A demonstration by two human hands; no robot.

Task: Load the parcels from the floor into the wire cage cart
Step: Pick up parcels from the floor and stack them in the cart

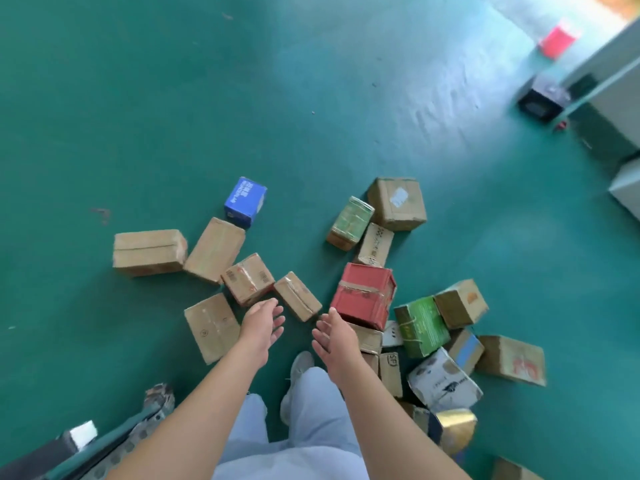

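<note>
A small taped cardboard parcel (298,296) lies tilted on the green floor (173,98), just ahead of both outstretched hands and between them. The left hand (261,320) reaches toward it with fingers straight and slightly spread, palm turned inward, holding nothing; the right hand (332,336) mirrors it, fingers relaxed and apart, palm facing the left, also empty. Neither hand touches the parcel. Just left of it sits a brown box with barcode labels (247,278), and nearer the person a flat brown box (211,327) lies beside the left forearm. Farther left are a long brown carton (214,249) and a wide brown carton (149,252), with a blue box (245,201) just beyond the long carton's far end. To the right of the small parcel stands a red box (363,294) bound with tape; beyond it are a narrow brown box (375,244), a green-patterned box (351,223) and a brown carton with a white label (397,203). Right of the red box a heap holds a green box with string handles (420,325), a brown cube (460,303), a white printed box (443,379), a brown box with red print (512,360) and a gold-topped box (455,429). The person's pale trousers (311,427) and a light shoe (301,363) show below. A metal frame (114,441) crosses the lower left corner; whether it is the cart I cannot tell. Far off at upper right lie a red parcel (557,38) and a dark box (543,100).
</note>
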